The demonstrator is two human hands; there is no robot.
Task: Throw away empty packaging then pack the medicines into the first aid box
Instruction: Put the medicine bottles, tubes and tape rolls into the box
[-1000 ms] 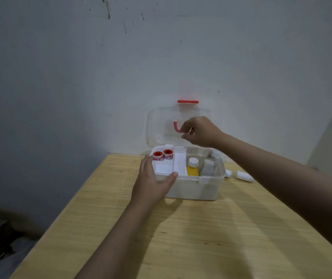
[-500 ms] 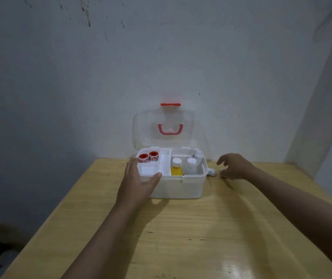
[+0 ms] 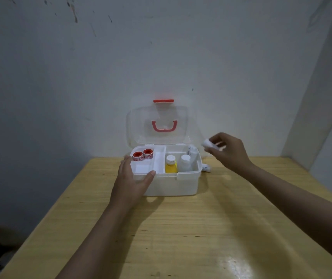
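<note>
A white first aid box [image 3: 173, 184] stands open at the back of the wooden table, its clear lid [image 3: 159, 125] with a red handle leaning on the wall. Inside lie two red tape rolls [image 3: 143, 155] in the left tray, a yellow bottle [image 3: 170, 165], a white bottle [image 3: 185, 163] and a white tube [image 3: 191, 151]. My left hand [image 3: 133, 178] grips the box's front left corner, thumb on the rim. My right hand [image 3: 227, 152] hovers just right of the box, pinching a small white roll [image 3: 208, 143]. Another white roll [image 3: 207, 168] lies on the table beside the box.
The wooden table [image 3: 181, 228] runs up to a grey wall behind the box. Its left edge drops off to a dark floor. A white wall or door frame [image 3: 322, 117] rises at the right.
My right hand left the lid handle, dropped to the table right of the box, then rose holding a small white roll. My left hand stayed on the box.
</note>
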